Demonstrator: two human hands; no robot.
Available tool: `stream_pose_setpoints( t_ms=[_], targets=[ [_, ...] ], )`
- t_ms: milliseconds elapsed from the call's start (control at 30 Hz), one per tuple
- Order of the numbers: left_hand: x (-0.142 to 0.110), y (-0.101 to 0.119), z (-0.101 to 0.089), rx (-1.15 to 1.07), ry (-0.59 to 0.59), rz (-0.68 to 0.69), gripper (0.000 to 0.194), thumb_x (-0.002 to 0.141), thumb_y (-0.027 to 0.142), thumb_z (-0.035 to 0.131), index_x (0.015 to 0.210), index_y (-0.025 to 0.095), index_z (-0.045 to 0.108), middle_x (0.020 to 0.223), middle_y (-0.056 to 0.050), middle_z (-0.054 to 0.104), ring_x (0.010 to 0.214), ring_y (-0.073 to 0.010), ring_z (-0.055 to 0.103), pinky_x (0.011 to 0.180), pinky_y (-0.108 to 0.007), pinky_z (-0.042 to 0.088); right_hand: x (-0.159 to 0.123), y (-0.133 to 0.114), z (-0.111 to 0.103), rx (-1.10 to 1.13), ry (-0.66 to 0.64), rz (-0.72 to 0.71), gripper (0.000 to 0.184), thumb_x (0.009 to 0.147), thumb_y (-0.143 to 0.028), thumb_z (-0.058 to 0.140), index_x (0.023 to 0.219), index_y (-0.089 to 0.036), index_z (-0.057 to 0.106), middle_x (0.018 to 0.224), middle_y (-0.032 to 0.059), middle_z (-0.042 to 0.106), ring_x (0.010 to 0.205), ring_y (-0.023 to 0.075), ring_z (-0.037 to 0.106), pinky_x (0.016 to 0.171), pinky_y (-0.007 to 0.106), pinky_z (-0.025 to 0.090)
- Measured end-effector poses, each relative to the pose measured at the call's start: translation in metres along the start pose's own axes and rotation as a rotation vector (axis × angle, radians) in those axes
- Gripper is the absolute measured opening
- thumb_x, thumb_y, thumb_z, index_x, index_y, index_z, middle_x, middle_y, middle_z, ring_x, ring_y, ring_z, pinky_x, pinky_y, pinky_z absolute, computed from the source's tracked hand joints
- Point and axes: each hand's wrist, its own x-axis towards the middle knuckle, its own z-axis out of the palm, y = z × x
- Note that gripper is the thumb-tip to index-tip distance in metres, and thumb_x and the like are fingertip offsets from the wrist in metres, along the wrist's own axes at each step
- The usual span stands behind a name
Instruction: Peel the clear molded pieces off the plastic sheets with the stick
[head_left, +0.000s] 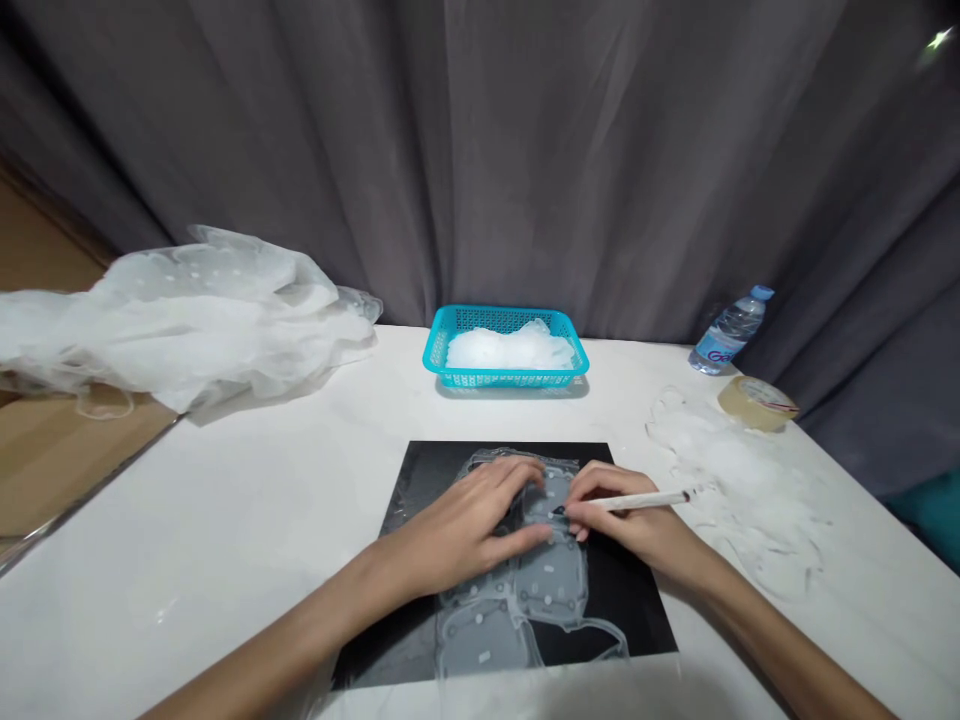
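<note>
The white pen-like tool (645,500) is lying in the right hand (619,508) over the black mat (637,620), its dark tip pointing left at the translucent sheet (551,575) and its long axis running nearly crosswise to the person. The sheet is resting on the mat, its long axis running away from the person. Of the hands, the right is closing its fingers around the tool near the tip; the left hand (480,515) is resting palm down on the sheet, fingers loosely spread, gripping nothing visible. The white surface (255,530) is carrying the mat and, behind it, a turquoise latticed basket (510,378) containing white, cloudy material (502,350). A grey curtain (517,150) is hanging in soft folds behind. At right, a clear bottle (731,332) is standing beside a round tape roll (756,405), with thin, wispy scraps (750,490) lying nearer. At left, crumpled, filmy sheeting (225,320) is spilling over brown cardboard (75,460). The sheet is showing rounded panels (small pale dots are marking them) and a loose looped strip.
</note>
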Motion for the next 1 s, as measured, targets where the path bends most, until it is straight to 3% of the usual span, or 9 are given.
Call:
stream_pose_setpoints(
  t_ms=[100, 233, 433, 667, 867, 1000],
  targets=[
    [0.012, -0.006, 0.016, 0.041, -0.048, 0.072, 0.071, 0.102, 0.062, 0.059, 0.158, 0.021, 0.045, 0.168, -0.016, 0.043, 0.153, -0.0364, 0.044, 0.123, -0.052, 0.039, -0.004, 0.002, -0.001, -0.077, -0.036, 0.004, 0.014, 0.093, -0.033, 0.079, 0.087, -0.021, 0.074, 0.091, 0.0012, 0.068, 0.076, 0.0147, 0.067, 0.069, 0.026, 0.052],
    [0.013, -0.017, 0.028, 0.129, -0.041, 0.052, 0.085, 0.099, 0.071, 0.055, 0.166, 0.024, 0.035, 0.174, -0.013, 0.03, 0.159, -0.0352, 0.033, 0.128, -0.051, 0.032, -0.003, 0.009, -0.002, -0.113, -0.029, 0.03, 0.007, 0.096, -0.029, 0.075, 0.1, -0.024, 0.073, 0.096, 0.0003, 0.069, 0.082, 0.0142, 0.066, 0.076, 0.026, 0.051],
    [0.011, -0.013, 0.027, 0.199, -0.017, -0.006, 0.084, 0.102, 0.073, 0.047, 0.167, 0.021, 0.033, 0.174, -0.013, 0.029, 0.16, -0.0325, 0.029, 0.13, -0.049, 0.028, 0.004, 0.013, -0.003, -0.149, -0.064, -0.045, 0.007, 0.097, -0.027, 0.073, 0.093, -0.022, 0.073, 0.099, 0.0023, 0.07, 0.091, 0.0164, 0.067, 0.077, 0.026, 0.051],
    [0.014, -0.017, 0.031, 0.131, 0.042, -0.035, 0.086, 0.096, 0.073, 0.058, 0.163, 0.022, 0.042, 0.172, -0.015, 0.034, 0.157, -0.0364, 0.037, 0.127, -0.054, 0.033, 0.003, 0.01, -0.003, -0.252, -0.128, -0.141, 0.01, 0.101, -0.03, 0.07, 0.095, -0.023, 0.073, 0.104, 0.0033, 0.074, 0.102, 0.0199, 0.07, 0.094, 0.034, 0.053],
    [0.016, -0.02, 0.033, 0.056, 0.062, -0.071, 0.086, 0.09, 0.073, 0.068, 0.158, 0.024, 0.048, 0.171, -0.016, 0.037, 0.156, -0.0373, 0.038, 0.126, -0.057, 0.034, 0.003, 0.012, -0.003, -0.319, -0.139, -0.164, 0.011, 0.104, -0.033, 0.066, 0.1, -0.025, 0.071, 0.107, 0.0039, 0.073, 0.107, 0.0218, 0.068, 0.098, 0.038, 0.053],
    [0.015, -0.02, 0.033, 0.023, 0.056, -0.072, 0.078, 0.097, 0.068, 0.063, 0.16, 0.026, 0.046, 0.173, -0.015, 0.034, 0.159, -0.0371, 0.033, 0.127, -0.059, 0.031, 0.001, 0.009, -0.003, -0.377, -0.164, -0.22, 0.009, 0.106, -0.029, 0.062, 0.104, -0.025, 0.069, 0.108, 0.0039, 0.071, 0.109, 0.0215, 0.065, 0.098, 0.037, 0.052]
  ],
)
